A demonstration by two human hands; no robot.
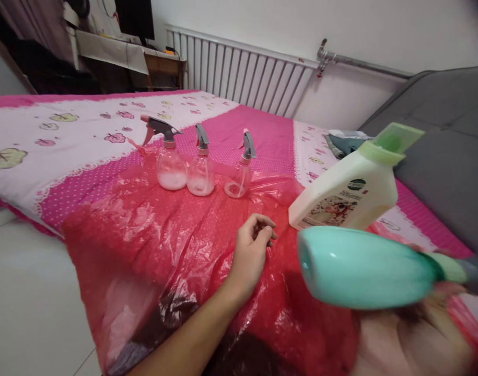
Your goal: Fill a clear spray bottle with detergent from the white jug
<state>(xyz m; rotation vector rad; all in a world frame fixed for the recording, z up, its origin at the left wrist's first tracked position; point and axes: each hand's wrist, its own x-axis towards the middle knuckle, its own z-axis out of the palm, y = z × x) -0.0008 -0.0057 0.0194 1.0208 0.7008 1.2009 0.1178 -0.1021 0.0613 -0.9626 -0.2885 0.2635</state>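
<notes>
Teal bottle (364,266) is held sideways over red plastic sheet (152,245), gripped at neck by right hand (438,300), fingers blurred. Left hand (251,250) is rested on sheet, loosely curled, empty. Bottle judged smooth, slippery, light; best gripped at neck.

- Soft, even light is filling the room, and the white wall (380,26) is looking bright without burning out.
- The red plastic sheet (144,250) is throwing patchy white glare off its wrinkles, strongest on its left side.
- The spray bottles (200,167) are showing sharp, with small highlights on the clear plastic.
- The teal bottle (364,266), nearest the lens, is smearing with blur, and the right hand (438,313) under it is dissolving into a soft patch (its fingers are unreadable).
- The wide lens is tilting and stretching the radiator (242,73), and the top right corner is darkening.
- The far left corner is sinking into shadow.
</notes>
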